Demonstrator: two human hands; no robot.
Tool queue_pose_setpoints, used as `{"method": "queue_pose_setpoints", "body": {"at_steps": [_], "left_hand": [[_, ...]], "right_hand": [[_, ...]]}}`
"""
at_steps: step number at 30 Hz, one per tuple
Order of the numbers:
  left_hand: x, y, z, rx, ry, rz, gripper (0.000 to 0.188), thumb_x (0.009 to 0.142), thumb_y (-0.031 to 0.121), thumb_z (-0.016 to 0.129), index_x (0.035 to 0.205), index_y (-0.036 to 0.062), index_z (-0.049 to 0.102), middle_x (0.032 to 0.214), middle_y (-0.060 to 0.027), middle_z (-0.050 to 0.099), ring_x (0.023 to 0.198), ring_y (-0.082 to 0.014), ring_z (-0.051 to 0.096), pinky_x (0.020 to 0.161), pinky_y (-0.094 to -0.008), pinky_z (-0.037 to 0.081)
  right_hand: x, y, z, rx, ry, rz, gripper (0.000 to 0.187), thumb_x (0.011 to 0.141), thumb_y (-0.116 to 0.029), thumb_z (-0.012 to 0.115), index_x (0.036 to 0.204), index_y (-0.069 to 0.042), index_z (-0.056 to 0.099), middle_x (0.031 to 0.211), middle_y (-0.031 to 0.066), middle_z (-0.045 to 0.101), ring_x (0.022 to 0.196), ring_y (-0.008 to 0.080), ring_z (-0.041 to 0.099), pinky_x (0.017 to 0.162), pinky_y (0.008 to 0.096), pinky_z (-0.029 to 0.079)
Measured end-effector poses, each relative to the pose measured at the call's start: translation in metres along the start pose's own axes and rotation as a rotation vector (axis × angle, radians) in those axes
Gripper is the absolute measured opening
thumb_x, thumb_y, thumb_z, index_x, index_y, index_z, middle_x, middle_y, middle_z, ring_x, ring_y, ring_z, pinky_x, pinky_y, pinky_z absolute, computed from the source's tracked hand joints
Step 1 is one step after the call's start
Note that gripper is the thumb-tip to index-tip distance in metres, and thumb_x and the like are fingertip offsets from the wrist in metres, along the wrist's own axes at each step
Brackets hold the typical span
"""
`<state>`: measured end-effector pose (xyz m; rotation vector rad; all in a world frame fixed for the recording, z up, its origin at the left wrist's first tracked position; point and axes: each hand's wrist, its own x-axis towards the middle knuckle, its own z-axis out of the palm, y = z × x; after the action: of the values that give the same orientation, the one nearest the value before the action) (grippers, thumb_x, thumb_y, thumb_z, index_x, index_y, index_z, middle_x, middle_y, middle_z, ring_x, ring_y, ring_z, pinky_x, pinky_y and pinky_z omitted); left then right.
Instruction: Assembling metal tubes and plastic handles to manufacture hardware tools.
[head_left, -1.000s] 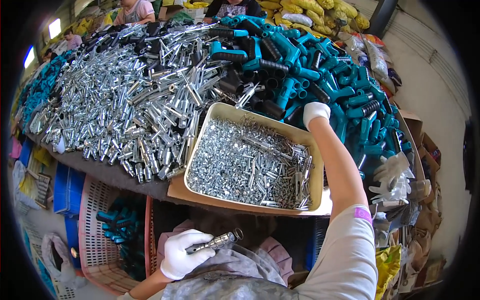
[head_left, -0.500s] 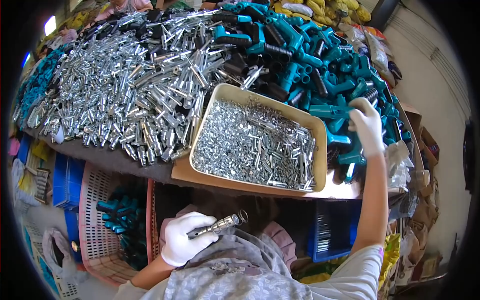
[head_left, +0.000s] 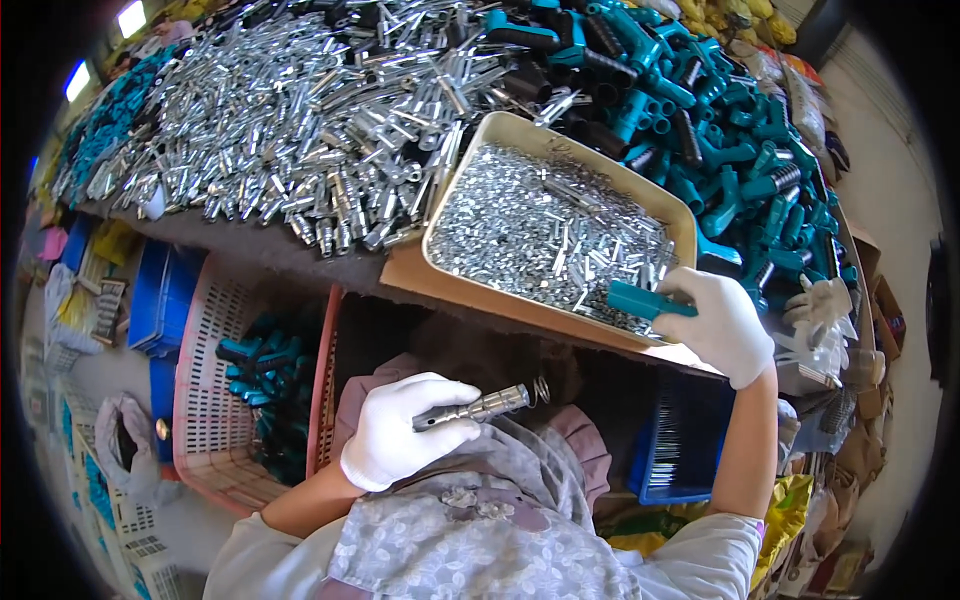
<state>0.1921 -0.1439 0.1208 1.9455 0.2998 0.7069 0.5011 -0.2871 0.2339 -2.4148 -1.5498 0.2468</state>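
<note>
My left hand (head_left: 405, 430), in a white glove, is closed around a silvery metal cylinder (head_left: 492, 404) held in front of my lap. A thin coil spring (head_left: 541, 390) sticks out at the cylinder's far end. In its white glove, my right hand (head_left: 728, 325) grips a teal plastic housing (head_left: 638, 299). That housing is over the near right corner of a cream tray (head_left: 437, 222), which holds many small metal bits. Whether the housing touches the tray I cannot tell. The fingers of my right hand partly hide it.
A big heap of metal shafts and sleeves (head_left: 330, 130) covers the left of the table. Teal housings (head_left: 740, 160) with black grips are piled on the right. Below stand a pink basket (head_left: 205, 390) with more teal parts and a blue bin (head_left: 665, 490). Clear plastic bags (head_left: 812, 330) lie at right.
My right hand has come from the teal pile toward me, carrying a teal housing. My left hand still holds the metal cylinder with its spring. The whole view has shifted slightly.
</note>
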Motion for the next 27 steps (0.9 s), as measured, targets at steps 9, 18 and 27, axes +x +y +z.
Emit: {"method": "queue_pose_setpoints", "body": {"at_steps": [9,18,27], "left_hand": [[-0.002,0.001,-0.003,0.083,-0.084,0.063,0.031,0.074,0.011,0.083,0.102,0.0032,0.071,0.088,-0.0105,0.070,0.075,-0.0254,0.069,0.066,-0.0327,0.054],[-0.007,-0.003,-0.004,0.109,-0.223,0.205,0.032,0.073,0.020,0.085,0.100,0.0078,0.072,0.087,-0.0083,0.070,0.071,-0.0253,0.068,0.062,-0.0336,0.052],[-0.017,0.001,-0.003,0.187,-0.283,0.285,0.045,0.076,0.031,0.082,0.114,0.0106,0.068,0.089,-0.0060,0.070,0.064,-0.0248,0.067,0.057,-0.0332,0.052]], "right_hand": [[-0.063,-0.026,0.030,0.506,-0.314,-0.114,0.039,0.074,-0.019,0.082,0.107,-0.003,0.069,0.092,0.0140,0.069,0.083,0.0272,0.069,0.080,0.0347,0.054],[-0.060,-0.040,0.063,0.600,-0.457,-0.229,0.038,0.076,-0.020,0.082,0.108,-0.004,0.070,0.094,0.0126,0.072,0.083,0.0270,0.070,0.078,0.0337,0.055],[-0.062,-0.060,0.096,0.991,-0.770,0.132,0.036,0.086,-0.012,0.073,0.118,0.001,0.064,0.102,0.0116,0.071,0.086,0.0168,0.068,0.081,0.0314,0.055]]}}
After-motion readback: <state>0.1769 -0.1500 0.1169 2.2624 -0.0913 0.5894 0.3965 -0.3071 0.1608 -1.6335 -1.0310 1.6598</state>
